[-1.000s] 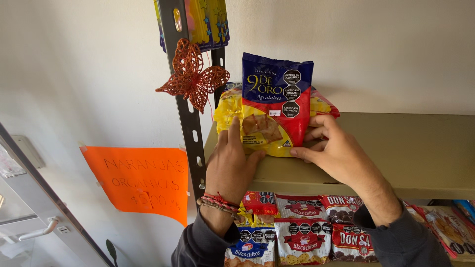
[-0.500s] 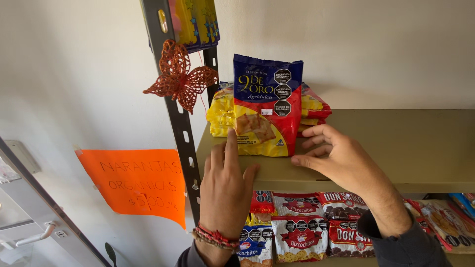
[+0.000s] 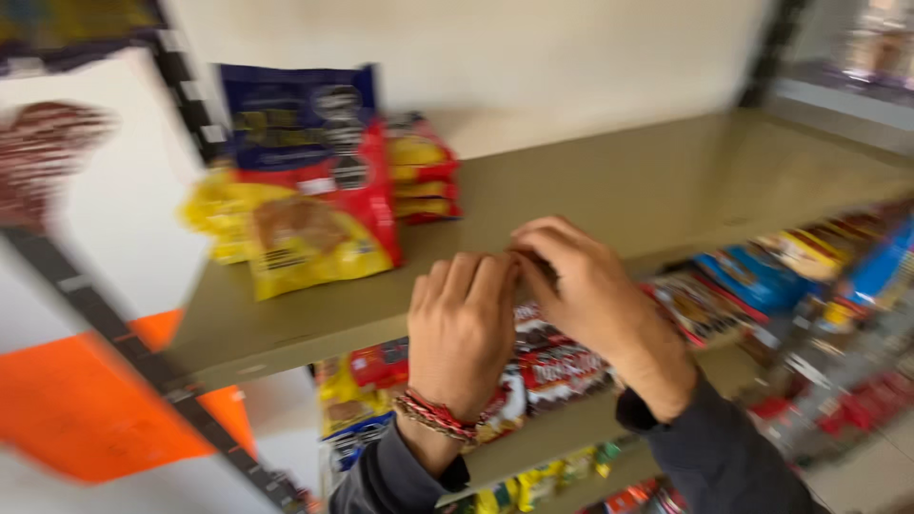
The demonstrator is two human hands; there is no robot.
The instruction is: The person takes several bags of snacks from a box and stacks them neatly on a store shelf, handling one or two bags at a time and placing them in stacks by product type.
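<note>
My left hand [image 3: 464, 326] and my right hand [image 3: 583, 287] hover side by side at the front edge of a beige metal shelf [image 3: 609, 205], fingertips nearly touching, both with nothing in them. Their fingers are loosely curled and apart. A blue, red and yellow cracker bag [image 3: 305, 181] stands on the shelf at the left, clear of both hands. Behind it lie yellow and red snack packets [image 3: 419, 167]. A beaded bracelet circles my left wrist. The picture is blurred by motion.
A perforated shelf post [image 3: 114, 328] runs down the left, with an orange paper sign [image 3: 86, 409] beside it. Below the shelf, red snack bags [image 3: 562, 362] and blue packets [image 3: 752, 276] fill a lower level. A white wall backs the shelf.
Both hands have left the cracker bag and drawn back to the shelf's front edge, coming together. The view has swung to the right and tilted.
</note>
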